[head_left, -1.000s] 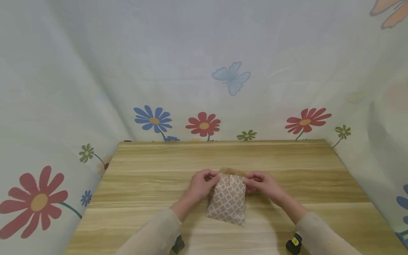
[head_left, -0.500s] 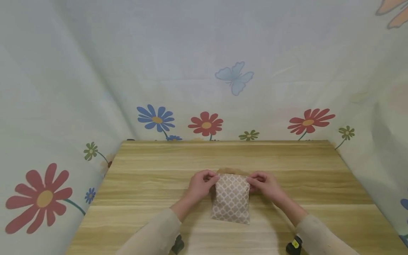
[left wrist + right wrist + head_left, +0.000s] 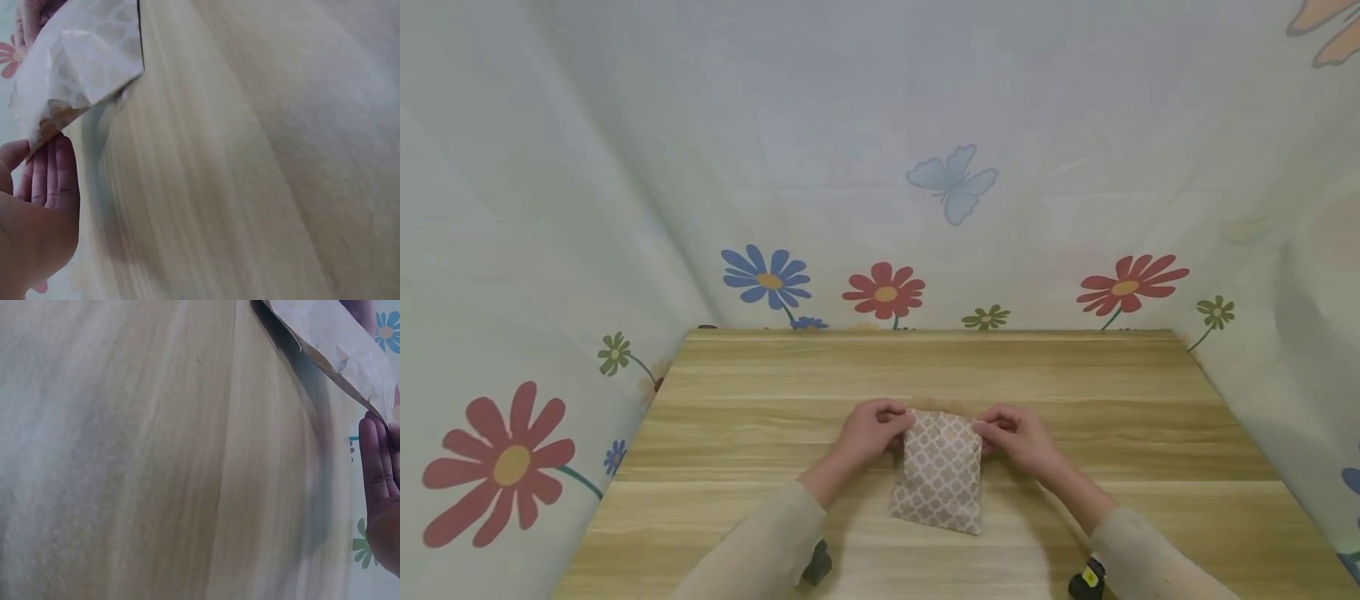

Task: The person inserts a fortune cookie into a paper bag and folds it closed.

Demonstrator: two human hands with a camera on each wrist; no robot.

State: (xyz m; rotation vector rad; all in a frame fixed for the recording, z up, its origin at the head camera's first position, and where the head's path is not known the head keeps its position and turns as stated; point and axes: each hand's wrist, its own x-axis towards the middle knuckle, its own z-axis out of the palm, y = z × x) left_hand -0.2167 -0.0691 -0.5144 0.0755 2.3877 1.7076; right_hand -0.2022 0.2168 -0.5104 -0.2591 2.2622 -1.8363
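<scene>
A small paper bag (image 3: 940, 479) with a tan and white lattice print hangs tilted over the table, its lower edge toward the person. My left hand (image 3: 868, 432) pinches its upper left corner between thumb and fingers. At the upper right corner, my right hand (image 3: 1022, 437) pinches the paper in the same way. The left wrist view shows the left hand (image 3: 47, 212) with its thumb on the creased paper of the bag (image 3: 94, 56). In the right wrist view the bag (image 3: 337, 347) looks pale and wrinkled, and the right hand (image 3: 382, 475) is partly cut off.
A wood-grain table (image 3: 760, 375) lies under both hands. Behind it and along its sides hangs a pale cloth (image 3: 820, 150) printed with flowers and butterflies. Dark devices (image 3: 1087, 577) are strapped at the wrists, by the light sleeves (image 3: 1150, 554).
The bag's lower end swung to the right and then back left. The brown strip behind its top edge has nearly gone from sight. Both hands keep hold of the corners.
</scene>
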